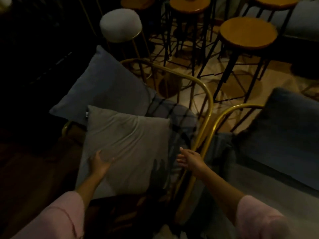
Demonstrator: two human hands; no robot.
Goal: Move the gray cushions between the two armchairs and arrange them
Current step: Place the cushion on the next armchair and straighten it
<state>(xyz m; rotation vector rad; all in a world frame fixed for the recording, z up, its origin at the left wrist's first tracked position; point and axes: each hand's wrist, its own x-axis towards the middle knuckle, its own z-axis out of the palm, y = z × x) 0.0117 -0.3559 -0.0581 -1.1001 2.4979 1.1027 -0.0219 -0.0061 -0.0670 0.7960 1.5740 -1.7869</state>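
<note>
The scene is dim and softly blurred, and the whole left side falls into near-black where nothing can be made out. A light gray square fabric cushion (pixel 127 149) lies on the seat of the left armchair with a curved gold metal frame (pixel 203 94); its lower edge is lost in shadow near the camera. Behind it a darker blue-gray square cushion (pixel 105 87) leans tilted, its lower part covered by the light gray one. The left hand (pixel 99 163) rests open, fingers (pixel 107 161) spread, on the lower left of the light gray cushion, gripping nothing. The right hand (pixel 189 158) hovers open just beside that cushion's right edge, close to the gold tube; whether it touches either cannot be told. Pink sleeves are cut off at the bottom edge. To the right, a second gold-framed armchair with a dark blue back cushion (pixel 284 128) is cropped by the frame. Beyond stand round wooden stools on black legs (pixel 248 32) and a white padded stool (pixel 120 25).
</note>
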